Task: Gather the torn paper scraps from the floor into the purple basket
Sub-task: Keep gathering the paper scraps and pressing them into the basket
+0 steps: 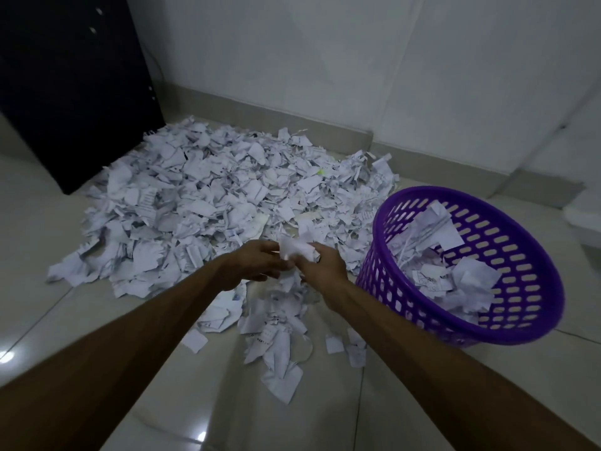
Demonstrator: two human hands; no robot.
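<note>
A small wad of paper scraps (297,249) sits bunched between the person's two hands, lifted clear of the floor and just left of the purple basket (533,281). The right hand (320,266) has its fingers curled round the wad from the basket side; the left hand (257,263) presses in against it from the other side with fingers bent around the paper, so both are gripping the same clump.

The basket stands on the tiled floor (65,222), tipped toward the viewer, and it already holds a layer of scraps (445,265). To my eye the job is barely begun, because the great pile of torn paper (208,196) still spreads from the hands back toward the wall (325,60) and the dark cabinet (71,86).

To do this carry well, I would keep both palms squeezed together until the wad is over the rim, then let go low inside, since loose bits look ready to shed from underneath. A few stray scraps (279,349) already lie under the forearms. Bigger handfuls, scooped from the pile's near edge, would likely go faster.

Many scraps carry dark printed lines, but none of it is legible from here, and I see no brand or label on the basket.
</note>
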